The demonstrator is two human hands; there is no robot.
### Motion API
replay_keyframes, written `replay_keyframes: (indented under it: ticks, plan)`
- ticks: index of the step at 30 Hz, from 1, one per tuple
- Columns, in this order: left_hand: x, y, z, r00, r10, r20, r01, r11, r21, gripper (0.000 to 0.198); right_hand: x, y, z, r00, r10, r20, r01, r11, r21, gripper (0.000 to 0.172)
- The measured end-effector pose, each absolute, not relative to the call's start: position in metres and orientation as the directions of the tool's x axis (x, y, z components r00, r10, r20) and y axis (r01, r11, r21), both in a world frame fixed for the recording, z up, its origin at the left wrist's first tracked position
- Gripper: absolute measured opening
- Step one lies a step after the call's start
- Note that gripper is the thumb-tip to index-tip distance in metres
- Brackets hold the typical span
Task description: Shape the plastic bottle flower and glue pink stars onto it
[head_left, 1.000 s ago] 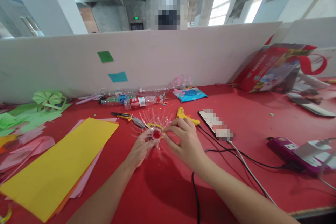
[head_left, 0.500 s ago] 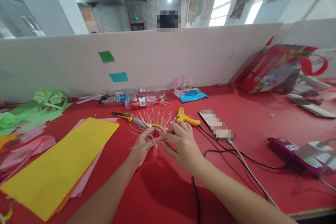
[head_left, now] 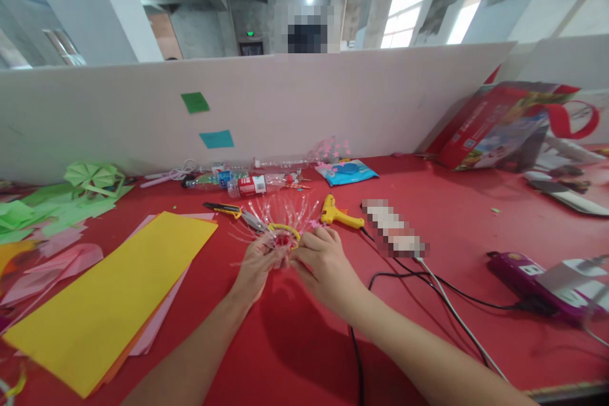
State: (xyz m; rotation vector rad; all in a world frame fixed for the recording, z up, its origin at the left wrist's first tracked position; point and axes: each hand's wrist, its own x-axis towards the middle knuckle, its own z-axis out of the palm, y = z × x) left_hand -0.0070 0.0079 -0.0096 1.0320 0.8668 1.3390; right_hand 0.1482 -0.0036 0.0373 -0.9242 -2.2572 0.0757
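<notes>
Head view: your left hand and right hand are pinching the clear strip-cut plastic bottle top at its red cap. It is looking light, with flimsy strips; the stiff neck probably grips best.

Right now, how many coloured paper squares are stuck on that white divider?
2: a green square higher on the divider, and a teal square just below, slightly right. None seems hidden.

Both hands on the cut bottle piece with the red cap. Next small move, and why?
Probably bend the next clear strip outward with the right hand while the left hand steadies the cut bottle top near its red cap. The far strips fan out flat toward the glue gun; those by the fingers look less spread, though the hands hide some.
</notes>
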Motion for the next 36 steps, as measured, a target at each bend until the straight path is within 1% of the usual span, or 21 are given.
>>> replay_keyframes:
  ticks: [3,7,11,14,17,20,22,25,27,29,32,36]
  plan:
    - [-0.008,0.008,-0.007,0.065,0.995,0.076,-0.308,-0.052,0.950,0.040,0.149,-0.003,0.037,-0.508,0.643,0.573,0.587,0.745,-0.316,0.018]
    - [-0.011,0.008,-0.005,0.014,0.999,0.043,-0.228,-0.038,0.973,0.036,0.152,-0.002,0.038,-0.438,0.645,0.627,0.569,0.738,-0.363,0.013]
    - [-0.012,0.008,-0.007,0.039,0.998,0.056,-0.170,-0.049,0.984,0.035,0.154,-0.004,0.041,-0.369,0.624,0.689,0.587,0.731,-0.348,0.013]
    - [-0.012,0.007,-0.009,0.066,0.997,0.050,-0.177,-0.038,0.983,0.036,0.153,-0.006,0.042,-0.367,0.604,0.708,0.601,0.735,-0.315,0.013]
    - [-0.013,0.008,-0.008,0.071,0.997,0.042,-0.217,-0.025,0.976,0.039,0.153,-0.009,0.044,-0.375,0.580,0.723,0.581,0.755,-0.304,0.011]
    - [-0.014,0.008,-0.007,0.075,0.997,0.015,-0.239,0.003,0.971,0.041,0.154,-0.012,0.049,-0.346,0.551,0.760,0.511,0.790,-0.340,0.012]
    - [-0.015,0.009,-0.008,0.059,0.998,0.000,-0.249,0.014,0.968,0.043,0.157,-0.013,0.053,-0.288,0.534,0.795,0.471,0.802,-0.368,0.016]
    - [-0.014,0.010,-0.010,0.028,1.000,0.004,-0.287,0.005,0.958,0.046,0.162,-0.012,0.057,-0.195,0.523,0.830,0.455,0.798,-0.395,0.016]
    - [-0.014,0.009,-0.010,0.028,1.000,0.009,-0.306,0.000,0.952,0.042,0.164,-0.010,0.058,-0.186,0.527,0.829,0.444,0.798,-0.408,0.015]
    - [-0.013,0.008,-0.008,0.031,0.999,0.004,-0.318,0.006,0.948,0.037,0.165,-0.008,0.058,-0.217,0.536,0.816,0.422,0.805,-0.417,0.016]
    - [-0.013,0.007,-0.004,0.052,0.999,-0.010,-0.334,0.026,0.942,0.037,0.164,-0.006,0.058,-0.268,0.564,0.781,0.402,0.802,-0.442,0.016]
    - [-0.014,0.007,-0.004,0.103,0.995,-0.013,-0.341,0.048,0.939,0.034,0.163,-0.005,0.057,-0.281,0.616,0.736,0.415,0.770,-0.485,0.016]
